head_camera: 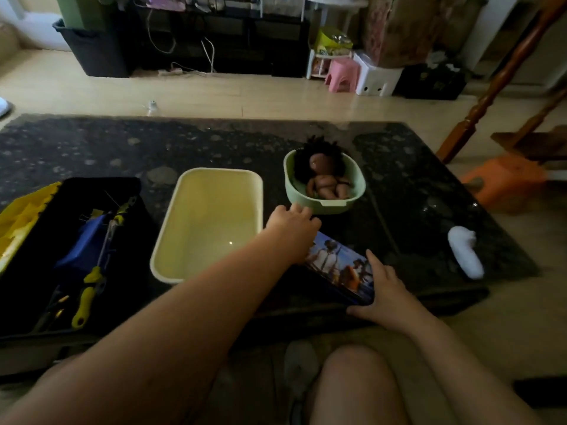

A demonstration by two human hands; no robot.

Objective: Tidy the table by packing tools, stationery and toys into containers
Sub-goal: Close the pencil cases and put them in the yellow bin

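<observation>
From the head camera, both my hands are on the printed case (337,265), a flat thing with a game picture on its lid, lying at the near edge of the table (92,148) just right of the cream tub (260,191). My right hand (380,289) spans its near end, with the thumb along the near edge and the forefinger stretched up the far side, so it is pinched between them. My left hand (293,222) lies over the far end, knuckles up, close to the green tub (288,179). The fingertips are hidden under the hand, so I cannot tell whether they grip the case or only rest on it.

As I judge it, the job is well along:
- The doll (325,176) is curled up in the green tub.
- The yellow-handled pliers (89,289) and other tools lie in the open black toolbox (101,185) at my left.
- The cream tub has nothing in it yet, and the case seems meant for it.
- A white object (464,253) lies loose near the table's right edge, too blurred to name.

The tabletop is dark, speckled and glossy. Beyond it are a pale wood floor, a black cabinet with trailing cables, a pink stool (342,75) and an orange stool (503,185).
</observation>
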